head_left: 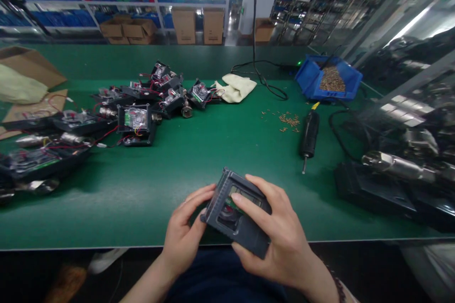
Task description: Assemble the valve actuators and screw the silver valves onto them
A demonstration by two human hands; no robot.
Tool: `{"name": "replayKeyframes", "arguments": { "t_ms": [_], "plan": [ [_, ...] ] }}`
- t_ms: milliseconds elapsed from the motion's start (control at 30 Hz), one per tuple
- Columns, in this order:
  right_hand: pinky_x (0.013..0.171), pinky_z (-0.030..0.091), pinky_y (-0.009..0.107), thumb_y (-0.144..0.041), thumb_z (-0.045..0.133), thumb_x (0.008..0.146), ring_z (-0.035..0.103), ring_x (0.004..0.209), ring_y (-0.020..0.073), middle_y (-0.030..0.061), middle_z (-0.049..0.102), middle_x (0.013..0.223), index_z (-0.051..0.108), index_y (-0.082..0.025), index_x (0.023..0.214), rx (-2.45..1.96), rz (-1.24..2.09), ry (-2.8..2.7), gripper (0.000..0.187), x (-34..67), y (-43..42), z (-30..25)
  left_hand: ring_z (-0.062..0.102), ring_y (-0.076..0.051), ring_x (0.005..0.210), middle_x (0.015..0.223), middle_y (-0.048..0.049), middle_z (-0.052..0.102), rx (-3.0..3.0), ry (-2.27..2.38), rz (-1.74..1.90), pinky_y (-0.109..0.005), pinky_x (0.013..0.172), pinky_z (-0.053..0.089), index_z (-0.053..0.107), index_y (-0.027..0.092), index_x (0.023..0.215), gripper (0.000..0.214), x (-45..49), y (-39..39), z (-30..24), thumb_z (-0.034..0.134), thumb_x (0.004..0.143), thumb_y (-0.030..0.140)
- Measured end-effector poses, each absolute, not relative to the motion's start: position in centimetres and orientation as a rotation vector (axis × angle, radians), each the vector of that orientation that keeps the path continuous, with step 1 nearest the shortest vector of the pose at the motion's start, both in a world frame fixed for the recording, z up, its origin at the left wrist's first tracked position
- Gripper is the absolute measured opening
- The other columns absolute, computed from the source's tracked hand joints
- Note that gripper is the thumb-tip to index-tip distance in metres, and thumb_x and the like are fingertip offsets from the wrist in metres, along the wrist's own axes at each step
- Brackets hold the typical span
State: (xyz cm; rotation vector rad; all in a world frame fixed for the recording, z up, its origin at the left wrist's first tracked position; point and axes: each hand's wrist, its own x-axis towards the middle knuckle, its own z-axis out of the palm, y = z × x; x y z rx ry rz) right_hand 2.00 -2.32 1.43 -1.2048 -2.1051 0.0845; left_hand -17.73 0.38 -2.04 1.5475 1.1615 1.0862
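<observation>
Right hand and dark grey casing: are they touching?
Touching: the head view shows the right hand gripping the dark grey casing, with fingers over its face and upper edge.

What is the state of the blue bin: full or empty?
Partly filled: small brassy pieces lie heaped in the blue bin; its blue inside shows bare beside them.

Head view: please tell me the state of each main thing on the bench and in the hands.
Device, held tilted
Left hand, gripping the device's edge
Right hand, gripping the device, one finger over its window
Screwdriver, lying down, not held
Loose screws, scattered
Blue bin, open, holding screws
Middle cloth, crumpled
Left units, open, wires exposed
</observation>
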Motion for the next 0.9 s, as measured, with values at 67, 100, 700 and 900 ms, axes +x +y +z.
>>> {"name": "replayKeyframes", "arguments": {
  "t_ms": [67,100,700,900],
  "plan": [
    [0.096,0.045,0.048,-0.029,0.060,0.073,0.045,0.122,0.0318,0.0147,0.035,0.138,0.043,-0.022,0.131,-1.181,0.108,-2.091,0.060,2.1,-2.4,1.3,0.063,-0.026,0.114,0.121,-0.0098,0.069,1.546,1.175,1.049,-0.041,0.100,0.050,0.072,0.021,0.105,0.029,-17.4,0.6,-1.7,0.062,0.081,0.034],
    [0.096,0.045,0.048,-0.030,0.060,0.073,0.045,0.122,0.0318,0.0145,0.035,0.139,0.043,-0.022,0.131,-1.167,0.125,-2.080,0.061,2.2,-2.4,1.3,0.063,-0.027,0.114,0.122,-0.0099,0.069,1.526,1.187,1.027,-0.041,0.100,0.050,0.071,0.021,0.108,0.032,-17.2,0.7,-1.4,0.063,0.079,0.033],
    [0.098,0.044,0.046,-0.025,0.061,0.072,0.046,0.122,0.0304,0.0155,0.041,0.136,0.043,-0.020,0.131,-1.192,0.121,-2.057,0.062,1.9,-2.1,1.3,0.059,-0.028,0.121,0.130,-0.0154,0.062,1.177,1.141,0.911,-0.043,0.104,0.046,0.055,0.010,0.132,0.063,-16.5,1.7,-0.3,0.040,0.093,0.057],
    [0.099,0.045,0.048,-0.022,0.060,0.072,0.046,0.121,0.0306,0.0160,0.043,0.137,0.046,-0.018,0.132,-1.322,0.199,-2.042,0.062,1.7,-2.2,1.9,0.057,-0.030,0.123,0.130,-0.0118,0.064,1.278,1.146,0.847,-0.046,0.109,0.039,0.063,0.014,0.124,0.064,-16.9,2.3,0.2,0.049,0.086,0.064]
  ]
}}
